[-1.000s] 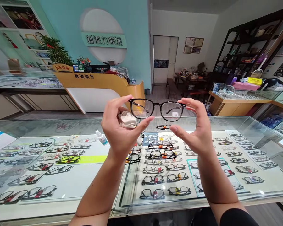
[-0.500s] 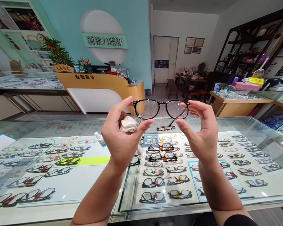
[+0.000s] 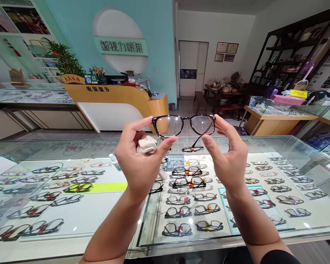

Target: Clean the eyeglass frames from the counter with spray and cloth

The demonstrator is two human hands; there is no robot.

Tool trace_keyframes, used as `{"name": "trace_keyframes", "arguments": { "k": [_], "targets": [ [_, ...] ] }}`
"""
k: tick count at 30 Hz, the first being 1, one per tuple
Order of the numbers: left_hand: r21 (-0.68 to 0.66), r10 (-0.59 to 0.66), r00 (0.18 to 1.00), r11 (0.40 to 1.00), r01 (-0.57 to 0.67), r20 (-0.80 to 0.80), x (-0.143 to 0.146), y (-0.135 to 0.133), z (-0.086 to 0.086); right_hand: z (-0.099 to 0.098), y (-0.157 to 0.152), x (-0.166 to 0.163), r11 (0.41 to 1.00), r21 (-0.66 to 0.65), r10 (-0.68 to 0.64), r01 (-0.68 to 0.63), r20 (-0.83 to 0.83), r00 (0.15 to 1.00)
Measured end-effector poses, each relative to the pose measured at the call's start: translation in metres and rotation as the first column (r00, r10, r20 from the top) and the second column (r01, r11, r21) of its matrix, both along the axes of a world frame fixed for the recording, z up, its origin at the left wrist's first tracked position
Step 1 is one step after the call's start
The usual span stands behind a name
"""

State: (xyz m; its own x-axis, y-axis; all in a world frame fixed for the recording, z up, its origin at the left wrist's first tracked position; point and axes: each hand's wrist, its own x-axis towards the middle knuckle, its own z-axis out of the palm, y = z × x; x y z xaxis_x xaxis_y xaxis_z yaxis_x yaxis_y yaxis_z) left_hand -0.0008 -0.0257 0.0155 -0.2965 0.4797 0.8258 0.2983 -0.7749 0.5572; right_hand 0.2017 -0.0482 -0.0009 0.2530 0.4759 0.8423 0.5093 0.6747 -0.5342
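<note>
Black-rimmed eyeglasses (image 3: pixel 186 118) with clear lenses are held up level above the glass counter, between my two hands. My left hand (image 3: pixel 139 157) is closed on the left end of the frame, finger at the top corner and thumb below the lens. A crumpled off-white cloth (image 3: pixel 147 144) is tucked in that same palm. My right hand (image 3: pixel 228 154) pinches the other end, its fingers behind the lens edge and its thumb beneath. Red print shows on the right-hand lens. Part of a dark temple arm runs down behind the right lens.
A glass display counter (image 3: pixel 99 245) spans the front, with rows of eyeglasses (image 3: pixel 177 229) inside. Beside my left wrist stands a small white spray bottle (image 3: pixel 114 161). Beyond are a yellow-and-white cashier desk (image 3: pixel 112 110), a wooden bench (image 3: pixel 200 102) and another display case (image 3: pixel 280 113) at right.
Both hands and the eyeglasses have shifted slightly left and a little up. The grip on the frame and the cloth in the left palm stay the same.
</note>
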Motion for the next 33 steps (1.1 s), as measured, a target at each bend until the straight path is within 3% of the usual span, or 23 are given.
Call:
{"name": "trace_keyframes", "arguments": {
  "k": [16,22,28,33],
  "targets": [
    [0.024,0.028,0.999,0.999,-0.027,-0.037,-0.0005,0.0006,-0.0032,-0.0028,-0.0017,-0.0031,0.998,-0.043,-0.044,0.048,0.095,0.994],
    [0.129,0.1,0.993,0.987,-0.092,-0.058,-0.0009,0.005,-0.0038,-0.004,0.001,-0.0052,0.996,0.009,-0.093,0.093,0.119,0.989],
    [0.116,0.063,0.997,0.992,-0.058,-0.034,-0.0008,0.0034,0.0002,-0.0013,-0.0015,-0.0044,0.994,0.075,-0.089,0.082,0.103,0.991],
    [0.016,-0.011,1.0,1.0,0.011,-0.007,-0.0072,0.0093,0.0003,-0.0003,-0.0042,-0.0039,0.988,0.132,-0.091,0.081,0.075,0.993]
  ]
}}
